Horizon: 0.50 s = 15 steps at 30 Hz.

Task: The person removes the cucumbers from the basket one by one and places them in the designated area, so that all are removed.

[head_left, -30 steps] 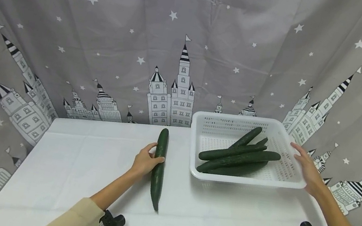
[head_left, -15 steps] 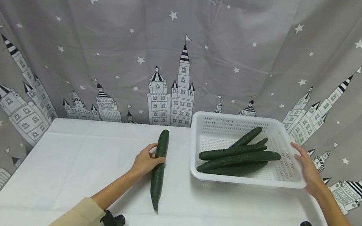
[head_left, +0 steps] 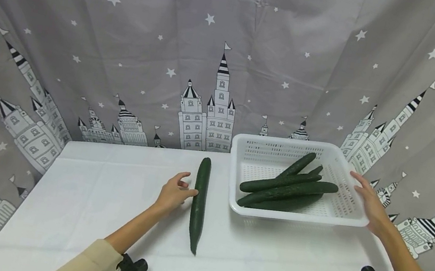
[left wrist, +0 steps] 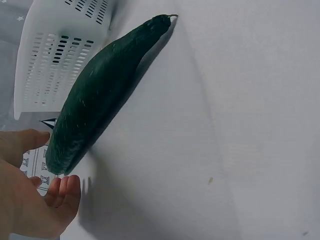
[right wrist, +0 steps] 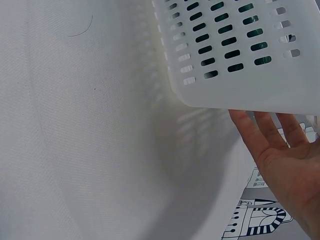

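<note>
A long dark green cucumber (head_left: pixel 198 204) lies lengthwise on the white table, its stem end toward the front. My left hand (head_left: pixel 173 195) is just left of it, with the thumb tip right at the cucumber's side and the fingers spread apart from it. In the left wrist view a gap shows between the thumb and the fingers. My right hand (head_left: pixel 371 204) rests against the right end of a white plastic basket (head_left: pixel 292 218), its fingers extended along the outside. Part of that hand's fingertips is hidden behind the basket in the right wrist view. Several cucumbers (head_left: pixel 290 193) lie piled in the basket.
A white cloth covers the table (head_left: pixel 104 193). Behind it hangs a grey curtain (head_left: pixel 139 36) printed with castles and stars. The basket stands at the back right of the table, with the loose cucumber to its left.
The loose cucumber has shifted slightly right, out of my left hand's grip, and the left fingers have come off it. My right hand and the basket stay in place.
</note>
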### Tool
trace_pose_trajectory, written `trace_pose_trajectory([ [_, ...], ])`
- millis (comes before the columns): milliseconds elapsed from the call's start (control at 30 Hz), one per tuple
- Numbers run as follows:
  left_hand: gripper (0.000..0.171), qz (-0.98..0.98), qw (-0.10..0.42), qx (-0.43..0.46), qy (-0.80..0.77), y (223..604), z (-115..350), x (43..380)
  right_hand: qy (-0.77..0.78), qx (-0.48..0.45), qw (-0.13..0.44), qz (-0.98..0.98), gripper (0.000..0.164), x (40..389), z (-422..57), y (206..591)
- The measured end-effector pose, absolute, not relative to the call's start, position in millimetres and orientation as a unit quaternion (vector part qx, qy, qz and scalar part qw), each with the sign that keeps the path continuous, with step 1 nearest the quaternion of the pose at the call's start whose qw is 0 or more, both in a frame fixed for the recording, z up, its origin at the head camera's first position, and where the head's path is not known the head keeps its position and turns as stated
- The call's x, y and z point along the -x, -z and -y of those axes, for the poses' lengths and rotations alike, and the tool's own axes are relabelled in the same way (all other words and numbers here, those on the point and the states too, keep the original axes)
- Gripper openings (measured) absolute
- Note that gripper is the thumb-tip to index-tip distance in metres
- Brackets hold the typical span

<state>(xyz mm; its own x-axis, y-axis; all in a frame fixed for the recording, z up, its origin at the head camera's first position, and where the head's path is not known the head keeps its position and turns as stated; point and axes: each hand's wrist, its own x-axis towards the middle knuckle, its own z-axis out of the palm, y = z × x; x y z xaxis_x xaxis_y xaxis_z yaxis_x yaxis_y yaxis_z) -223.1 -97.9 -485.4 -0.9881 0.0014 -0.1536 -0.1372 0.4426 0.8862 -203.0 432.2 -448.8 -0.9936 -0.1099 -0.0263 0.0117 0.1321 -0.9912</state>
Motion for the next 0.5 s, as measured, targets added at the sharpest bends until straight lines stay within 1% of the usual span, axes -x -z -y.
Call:
trace_pose_trajectory([
  [200,0.064,-0.838,0.052,0.022,-0.543,467,91,224,0.658,0.037,0.044,-0.75,0.052,203,-432,450],
  [300,0.061,-0.821,0.049,-0.002,-0.569,454,81,223,0.665,0.04,0.044,-0.744,0.051,204,-433,450],
  [500,0.053,-0.802,0.026,-0.102,-0.588,432,50,221,0.679,0.052,0.046,-0.731,0.05,205,-435,452],
])
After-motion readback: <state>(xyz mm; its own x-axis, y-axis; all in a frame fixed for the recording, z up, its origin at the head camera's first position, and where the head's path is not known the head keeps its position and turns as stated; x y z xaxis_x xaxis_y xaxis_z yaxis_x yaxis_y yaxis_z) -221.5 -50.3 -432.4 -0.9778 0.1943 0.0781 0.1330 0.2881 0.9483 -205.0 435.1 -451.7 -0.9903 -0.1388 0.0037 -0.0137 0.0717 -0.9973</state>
